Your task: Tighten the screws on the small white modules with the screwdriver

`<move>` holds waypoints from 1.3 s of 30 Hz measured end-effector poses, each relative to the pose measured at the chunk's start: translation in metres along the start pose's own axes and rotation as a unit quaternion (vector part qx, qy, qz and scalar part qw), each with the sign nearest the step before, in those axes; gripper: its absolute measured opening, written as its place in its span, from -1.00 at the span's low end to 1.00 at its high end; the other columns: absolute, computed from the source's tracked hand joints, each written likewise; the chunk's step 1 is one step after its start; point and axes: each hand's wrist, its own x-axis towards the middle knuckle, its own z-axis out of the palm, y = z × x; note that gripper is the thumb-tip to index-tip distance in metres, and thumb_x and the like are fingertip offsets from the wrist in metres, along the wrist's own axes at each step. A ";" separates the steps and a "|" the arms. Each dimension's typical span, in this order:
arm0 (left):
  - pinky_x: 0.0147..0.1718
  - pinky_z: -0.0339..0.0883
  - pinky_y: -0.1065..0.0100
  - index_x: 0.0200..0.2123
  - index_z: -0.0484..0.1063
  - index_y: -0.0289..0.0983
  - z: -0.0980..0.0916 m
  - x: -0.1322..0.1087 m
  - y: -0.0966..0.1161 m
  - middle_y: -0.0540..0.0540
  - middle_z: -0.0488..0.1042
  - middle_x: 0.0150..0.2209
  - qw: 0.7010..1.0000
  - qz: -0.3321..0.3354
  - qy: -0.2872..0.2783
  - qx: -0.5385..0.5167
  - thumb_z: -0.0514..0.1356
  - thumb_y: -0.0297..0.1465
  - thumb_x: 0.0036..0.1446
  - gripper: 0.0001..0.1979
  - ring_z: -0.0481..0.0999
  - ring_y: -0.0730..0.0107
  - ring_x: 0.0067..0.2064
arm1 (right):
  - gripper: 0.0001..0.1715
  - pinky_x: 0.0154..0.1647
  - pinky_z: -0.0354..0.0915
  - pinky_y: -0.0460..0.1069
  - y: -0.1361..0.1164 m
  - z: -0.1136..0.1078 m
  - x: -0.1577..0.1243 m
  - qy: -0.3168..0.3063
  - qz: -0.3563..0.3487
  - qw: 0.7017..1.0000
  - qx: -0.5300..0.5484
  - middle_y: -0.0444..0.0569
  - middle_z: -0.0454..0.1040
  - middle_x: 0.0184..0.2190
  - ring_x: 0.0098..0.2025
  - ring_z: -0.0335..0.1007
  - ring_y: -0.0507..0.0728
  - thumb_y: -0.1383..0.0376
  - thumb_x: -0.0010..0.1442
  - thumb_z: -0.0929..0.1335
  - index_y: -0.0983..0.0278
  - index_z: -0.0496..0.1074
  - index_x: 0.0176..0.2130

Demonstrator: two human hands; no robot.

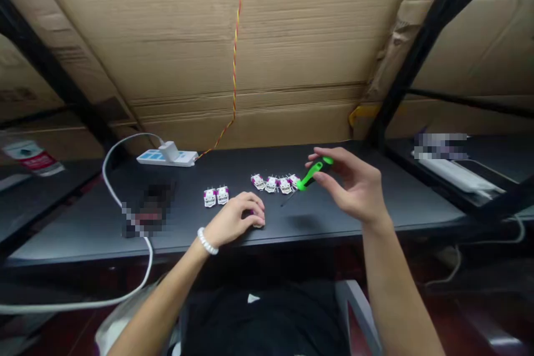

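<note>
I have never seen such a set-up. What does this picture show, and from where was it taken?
There is no machine: you see a person's right hand and left hand, through a camera worn on the head, looking forward and down. On the dark table lie small white-and-purple parts, two together and others in a row, with a power strip farther back. The right hand holds a green-and-black screwdriver, its shaft pointing down; the left hand has its fingers around another part.
</note>
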 end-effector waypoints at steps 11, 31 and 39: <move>0.15 0.48 0.18 -0.29 0.66 -0.21 0.009 -0.013 0.006 -0.16 0.62 0.02 0.998 0.016 0.018 0.055 0.32 -0.45 0.33 -0.88 0.64 0.16 0.05 | -0.44 0.08 0.67 0.08 -0.005 0.009 -0.001 0.007 -0.001 0.999 0.047 -0.01 0.70 0.02 0.04 0.70 0.19 0.34 0.31 0.55 0.08 0.56 0.26; 0.19 0.49 0.16 -0.25 0.63 -0.22 0.023 -0.020 0.002 -0.19 0.63 0.05 0.998 0.016 0.059 -0.006 0.31 -0.46 0.33 -0.92 0.65 0.15 0.09 | -0.41 0.07 0.70 0.15 -0.011 0.040 -0.008 -0.002 0.004 0.996 0.084 0.04 0.72 0.04 -0.03 0.75 0.22 0.33 0.34 0.53 0.09 0.53 0.31; 0.16 0.49 0.18 -0.29 0.62 -0.22 0.022 -0.019 0.004 -0.17 0.63 0.04 0.998 0.016 0.055 -0.004 0.33 -0.46 0.32 -0.90 0.65 0.16 0.06 | -0.37 0.11 0.68 0.16 -0.011 0.041 -0.010 -0.016 -0.006 0.997 0.070 0.01 0.70 0.05 0.00 0.72 0.22 0.36 0.35 0.51 0.05 0.50 0.34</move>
